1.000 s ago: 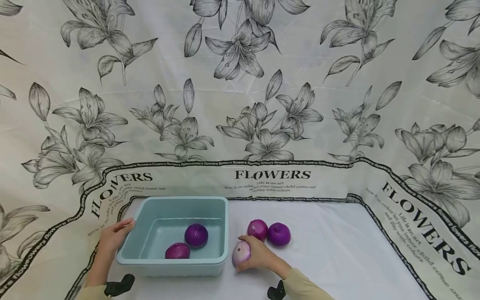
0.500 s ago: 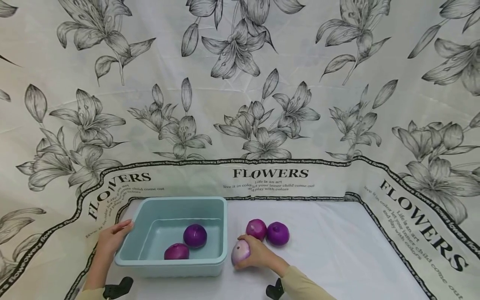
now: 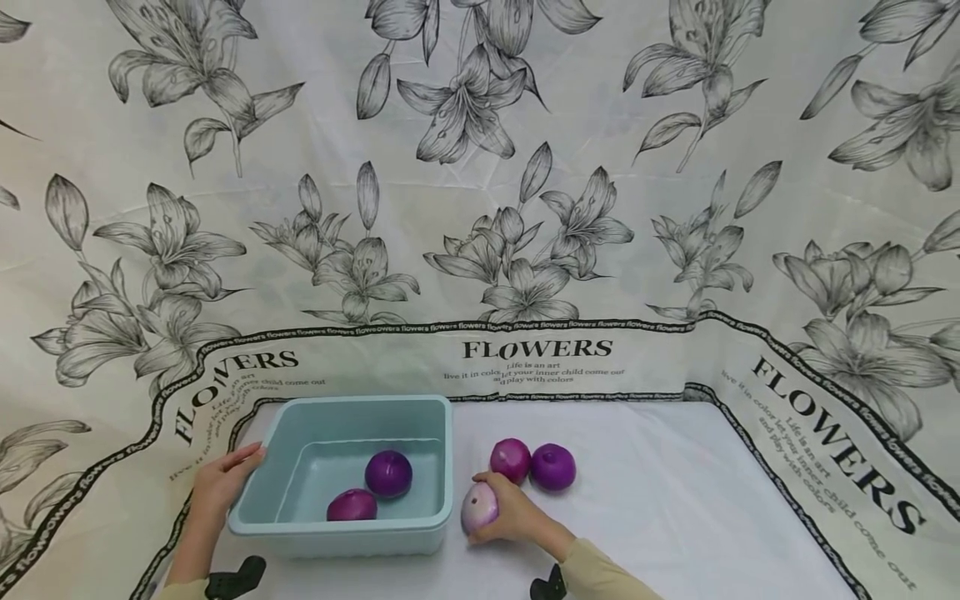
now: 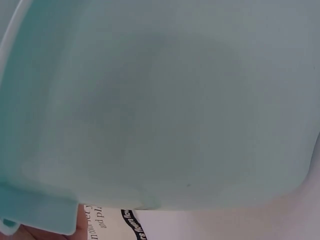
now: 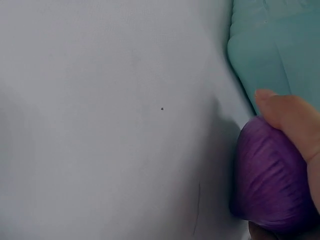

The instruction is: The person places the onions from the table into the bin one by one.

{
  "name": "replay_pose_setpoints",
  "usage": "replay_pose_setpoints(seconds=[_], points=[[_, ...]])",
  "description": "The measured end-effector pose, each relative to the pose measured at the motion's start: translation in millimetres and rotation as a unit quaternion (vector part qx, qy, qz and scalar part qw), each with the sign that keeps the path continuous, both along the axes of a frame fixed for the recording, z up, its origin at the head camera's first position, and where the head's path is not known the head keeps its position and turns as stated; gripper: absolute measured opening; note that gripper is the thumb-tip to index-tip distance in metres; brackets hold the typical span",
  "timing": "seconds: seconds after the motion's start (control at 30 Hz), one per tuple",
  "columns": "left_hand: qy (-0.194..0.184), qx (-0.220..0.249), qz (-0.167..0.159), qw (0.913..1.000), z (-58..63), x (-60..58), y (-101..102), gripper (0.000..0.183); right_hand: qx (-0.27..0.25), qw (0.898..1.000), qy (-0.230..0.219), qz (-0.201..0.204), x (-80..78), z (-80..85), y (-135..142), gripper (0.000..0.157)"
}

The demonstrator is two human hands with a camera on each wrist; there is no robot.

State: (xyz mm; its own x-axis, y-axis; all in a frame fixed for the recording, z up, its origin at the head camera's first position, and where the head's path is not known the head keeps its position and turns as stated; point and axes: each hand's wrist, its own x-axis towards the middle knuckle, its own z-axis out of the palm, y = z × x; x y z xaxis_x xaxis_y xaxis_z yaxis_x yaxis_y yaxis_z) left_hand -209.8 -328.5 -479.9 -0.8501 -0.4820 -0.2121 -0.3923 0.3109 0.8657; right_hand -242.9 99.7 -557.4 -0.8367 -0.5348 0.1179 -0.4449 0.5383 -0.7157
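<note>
A light blue plastic bin (image 3: 360, 525) stands on the white cloth, with two purple onions inside: a dark round one (image 3: 388, 474) and a redder one (image 3: 352, 505) partly hidden by the front rim. My left hand (image 3: 221, 479) grips the bin's left rim; in the left wrist view only a bit of its fingers (image 4: 40, 233) shows under the rim tab. My right hand (image 3: 510, 510) holds a pale purple onion (image 3: 478, 508) just right of the bin, thumb and fingers around its sides. The right wrist view shows the thumb across this onion (image 5: 270, 175), close to the bin wall (image 5: 270, 55).
Behind my right hand, two more purple onions sit side by side on the cloth, a magenta one (image 3: 511, 460) and a violet one (image 3: 553, 467). White cloth (image 3: 675, 500) extends to the right. A flower-printed curtain (image 3: 480, 250) closes off the back and sides.
</note>
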Motion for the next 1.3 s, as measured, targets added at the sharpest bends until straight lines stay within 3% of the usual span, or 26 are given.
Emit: replay_pose_setpoints(seconds=[0.23, 0.57, 0.8, 1.3], points=[[-0.009, 0.002, 0.006, 0.9999, 2.2, -3.4, -2, 0.065, 0.004, 1.000, 0.007, -0.015, -1.6, -4.0, -4, 0.085], [-0.007, 0.019, 0.014, 0.9997, 2.1, -10.3, -2, 0.062, 0.016, 1.000, 0.007, -0.012, -4.2, 12.3, 0, 0.084], [-0.005, 0.014, 0.010, 0.9998, 1.9, -13.9, -4, 0.061, 0.015, 0.999, 0.030, -0.016, -11.2, 28.5, 5, 0.085], [-0.006, 0.008, 0.011, 0.9999, 3.0, -19.9, -5, 0.059, 0.010, 1.000, 0.019, 0.003, -17.4, 78.8, 2, 0.086]])
